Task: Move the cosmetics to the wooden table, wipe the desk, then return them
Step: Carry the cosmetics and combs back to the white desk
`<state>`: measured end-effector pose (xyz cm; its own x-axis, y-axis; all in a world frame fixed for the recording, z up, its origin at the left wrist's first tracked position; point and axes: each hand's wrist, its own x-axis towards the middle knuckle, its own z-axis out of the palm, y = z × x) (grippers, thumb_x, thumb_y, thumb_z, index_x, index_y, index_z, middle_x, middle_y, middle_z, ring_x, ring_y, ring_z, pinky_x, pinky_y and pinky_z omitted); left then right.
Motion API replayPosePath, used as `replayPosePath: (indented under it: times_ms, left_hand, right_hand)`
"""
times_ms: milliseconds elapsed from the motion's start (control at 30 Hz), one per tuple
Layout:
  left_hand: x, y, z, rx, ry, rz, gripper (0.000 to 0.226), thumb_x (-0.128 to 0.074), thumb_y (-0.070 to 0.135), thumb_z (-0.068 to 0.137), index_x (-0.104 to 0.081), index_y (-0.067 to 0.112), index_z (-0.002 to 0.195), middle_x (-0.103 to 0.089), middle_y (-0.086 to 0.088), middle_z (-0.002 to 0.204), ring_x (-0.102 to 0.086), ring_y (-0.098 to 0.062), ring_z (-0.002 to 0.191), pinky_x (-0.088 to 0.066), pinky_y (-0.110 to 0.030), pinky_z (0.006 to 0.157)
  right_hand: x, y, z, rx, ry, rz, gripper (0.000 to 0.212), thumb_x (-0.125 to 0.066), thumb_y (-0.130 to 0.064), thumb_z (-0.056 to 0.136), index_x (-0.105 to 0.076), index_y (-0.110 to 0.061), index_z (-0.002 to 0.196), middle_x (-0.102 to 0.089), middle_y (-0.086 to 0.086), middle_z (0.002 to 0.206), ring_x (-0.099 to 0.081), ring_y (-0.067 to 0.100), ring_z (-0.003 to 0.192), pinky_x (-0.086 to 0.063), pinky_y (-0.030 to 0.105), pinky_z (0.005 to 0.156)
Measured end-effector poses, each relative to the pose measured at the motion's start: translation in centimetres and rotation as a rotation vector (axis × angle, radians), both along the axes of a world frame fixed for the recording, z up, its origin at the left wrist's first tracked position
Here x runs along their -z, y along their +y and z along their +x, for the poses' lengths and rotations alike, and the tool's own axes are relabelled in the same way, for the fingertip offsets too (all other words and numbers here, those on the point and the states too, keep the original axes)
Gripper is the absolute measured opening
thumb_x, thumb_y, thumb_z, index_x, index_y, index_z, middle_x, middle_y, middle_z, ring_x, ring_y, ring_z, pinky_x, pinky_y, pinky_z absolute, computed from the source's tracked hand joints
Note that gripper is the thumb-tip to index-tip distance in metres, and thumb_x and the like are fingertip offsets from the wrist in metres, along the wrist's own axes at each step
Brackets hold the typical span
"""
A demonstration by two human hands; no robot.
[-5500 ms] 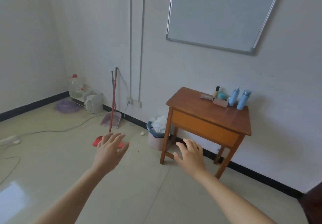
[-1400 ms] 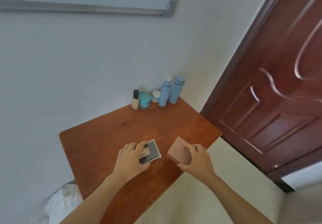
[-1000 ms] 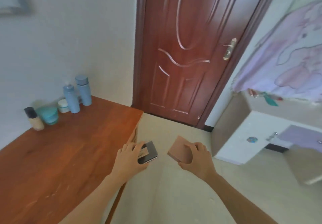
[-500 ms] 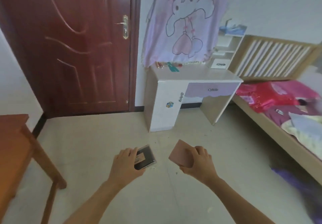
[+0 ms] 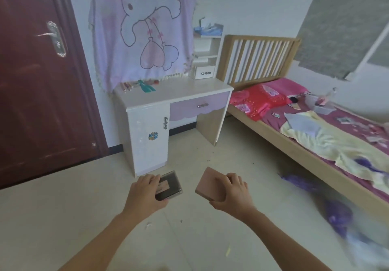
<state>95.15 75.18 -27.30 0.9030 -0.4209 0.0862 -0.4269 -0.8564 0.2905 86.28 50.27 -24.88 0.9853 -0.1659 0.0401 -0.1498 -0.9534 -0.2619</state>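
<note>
Pinching thin cases, left hand (image 5: 145, 195) on a flat dark palette (image 5: 171, 184), right hand (image 5: 234, 192) on a pink square compact (image 5: 207, 184), risks a drop short of the white tabletop (image 5: 185, 92).

Dark red door (image 5: 42, 91) stands at left. A lilac cartoon cloth (image 5: 143, 28) hangs on the wall. The bed (image 5: 294, 147), with slatted headboard (image 5: 259, 58), carries a red pillow (image 5: 259, 100) and crumpled yellow blanket (image 5: 328, 142).
</note>
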Motion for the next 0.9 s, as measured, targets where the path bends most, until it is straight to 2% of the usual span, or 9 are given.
replayPosePath:
  times_ms: [133,300,400,600,900]
  left_hand:
    - [-0.6,-2.8,6.3,0.016,0.002,-0.031,0.07,-0.059,0.051,0.075,-0.038,0.019,0.135,-0.049,0.002,0.124,-0.044,-0.018,0.116,-0.036,-0.03,0.092]
    - [-1.5,-6.1,14.2,0.018,0.011,-0.11,0.067,-0.062,0.048,0.075,-0.044,0.016,0.13,-0.05,0.0,0.122,-0.044,-0.021,0.114,-0.037,-0.031,0.093]
    - [-1.4,-7.7,17.9,0.016,0.001,-0.118,0.067,-0.065,0.046,0.073,-0.046,0.014,0.129,-0.052,-0.002,0.12,-0.045,-0.023,0.113,-0.037,-0.034,0.092]
    - [1.0,-11.1,21.9,0.086,0.098,-0.097,0.067,-0.064,0.043,0.074,-0.044,0.015,0.131,-0.051,-0.002,0.123,-0.045,-0.023,0.113,-0.036,-0.032,0.092]
    - [-0.2,-19.3,32.4,0.045,0.027,-0.085,0.064,-0.061,0.048,0.075,-0.042,0.02,0.129,-0.049,0.002,0.122,-0.043,-0.017,0.111,-0.035,-0.027,0.091]
  right_hand:
    - [-1.6,-2.9,5.0,0.028,0.015,-0.035,0.078,-0.063,-0.055,0.07,-0.031,-0.03,0.137,-0.036,0.0,0.128,-0.033,0.019,0.116,-0.025,0.028,0.097]
    - [-3.3,-6.5,11.7,0.059,0.031,-0.066,0.076,-0.062,-0.056,0.071,-0.031,-0.032,0.136,-0.035,-0.001,0.128,-0.033,0.017,0.114,-0.027,0.028,0.098]
    - [-2.7,-7.7,14.7,0.106,0.031,-0.02,0.075,-0.063,-0.056,0.071,-0.032,-0.033,0.135,-0.035,-0.002,0.127,-0.035,0.016,0.111,-0.029,0.027,0.096]
    - [-0.8,-11.4,18.7,0.154,0.068,0.021,0.075,-0.063,-0.058,0.069,-0.033,-0.033,0.133,-0.036,-0.004,0.125,-0.036,0.015,0.109,-0.029,0.025,0.094]
    - [-0.3,-20.9,29.7,0.069,0.02,0.005,0.074,-0.064,-0.055,0.069,-0.035,-0.033,0.133,-0.037,-0.002,0.124,-0.034,0.017,0.112,-0.023,0.025,0.088]
